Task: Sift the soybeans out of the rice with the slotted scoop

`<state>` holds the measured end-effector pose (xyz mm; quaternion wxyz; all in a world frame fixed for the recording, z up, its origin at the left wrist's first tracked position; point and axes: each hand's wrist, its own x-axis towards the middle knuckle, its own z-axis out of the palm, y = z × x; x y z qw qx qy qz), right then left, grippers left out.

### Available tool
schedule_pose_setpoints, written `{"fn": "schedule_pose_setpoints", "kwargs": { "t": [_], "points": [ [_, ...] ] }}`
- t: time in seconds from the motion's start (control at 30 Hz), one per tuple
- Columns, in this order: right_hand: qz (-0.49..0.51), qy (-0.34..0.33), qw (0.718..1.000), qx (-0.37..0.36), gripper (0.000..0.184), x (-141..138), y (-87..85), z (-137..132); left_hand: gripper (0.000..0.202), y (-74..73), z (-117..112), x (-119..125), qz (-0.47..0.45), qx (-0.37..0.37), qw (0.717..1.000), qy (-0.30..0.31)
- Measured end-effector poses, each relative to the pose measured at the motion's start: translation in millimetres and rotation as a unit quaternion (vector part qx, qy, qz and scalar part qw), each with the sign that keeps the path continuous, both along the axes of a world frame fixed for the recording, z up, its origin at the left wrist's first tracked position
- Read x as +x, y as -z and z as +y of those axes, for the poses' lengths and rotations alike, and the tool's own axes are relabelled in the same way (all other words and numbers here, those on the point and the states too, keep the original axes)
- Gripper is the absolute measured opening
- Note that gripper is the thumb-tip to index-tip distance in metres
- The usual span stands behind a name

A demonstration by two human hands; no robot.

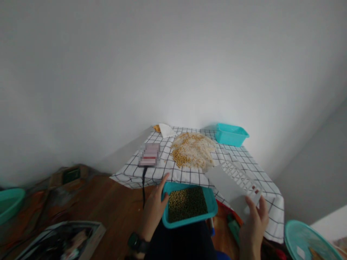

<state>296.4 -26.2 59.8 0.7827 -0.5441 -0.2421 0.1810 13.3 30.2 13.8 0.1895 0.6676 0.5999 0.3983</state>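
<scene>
1. Just above the dark-clothed lap point(183, 240), we have the teal tub point(213, 203), its long axis running left to right, right end slightly farther out. Yellow beans point(176, 202) fill its left side, dark green ones point(199, 204) the right.

2. Over at its left end, the left hand point(155, 206) is right on the tub: thumb at the rim, forefinger stretched forward. Whether the hidden fingers clamp underneath, I cannot tell. It's clearly the nearer hand to the tub.

3. Off to the right, well apart from the tub, the right hand point(256, 216) pinches the white slotted panel point(229, 186) by its near right end, thumb against the slotted edge.

4. And look at that line: the panel points from the right hand forward and to the left, past the tub's far right corner, its far end close to the near edge of the bean pile point(193, 151). Contact there? Too blurred to call.

5. Beyond the tub, ahead and between the hands, that pile spreads on the checked cloth point(162, 175), yellow beans bunched at its near left.

6. Farthest right on the cloth, a second teal tub point(230, 138) stands by the wall.
</scene>
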Motion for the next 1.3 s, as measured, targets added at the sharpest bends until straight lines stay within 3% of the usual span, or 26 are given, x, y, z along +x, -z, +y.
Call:
{"fn": "schedule_pose_setpoints", "kwargs": {
  "t": [0.17,0.37,0.5,0.67,0.93,1.3],
  "points": [
    [0.025,0.010,1.000,0.000,0.062,-6.5,4.8,9.1,0.064,1.9,-0.5,0.1,-0.005,-0.003,1.000,0.002],
    [-0.031,-0.058,0.998,0.004,0.058,-0.4,11.7,28.7,0.065,3.3,0.6,0.7,0.008,-0.014,1.000,-0.011],
    [-0.078,-0.023,0.997,0.016,0.051,10.9,13.2,49.1,0.066,3.3,1.9,0.2,0.006,-0.015,1.000,-0.007],
    [-0.058,-0.010,0.998,0.031,0.053,19.4,12.6,62.2,0.065,0.7,0.7,-0.3,0.004,-0.032,0.999,-0.002],
    [-0.047,0.011,0.998,0.032,0.057,9.9,16.5,51.7,0.066,-6.1,-2.9,1.1,0.002,-0.023,1.000,0.002],
    [-0.023,0.038,0.998,0.044,0.059,-11.9,14.6,33.2,0.065,-3.4,-1.2,0.5,-0.004,-0.014,1.000,0.001]
  ]
}}
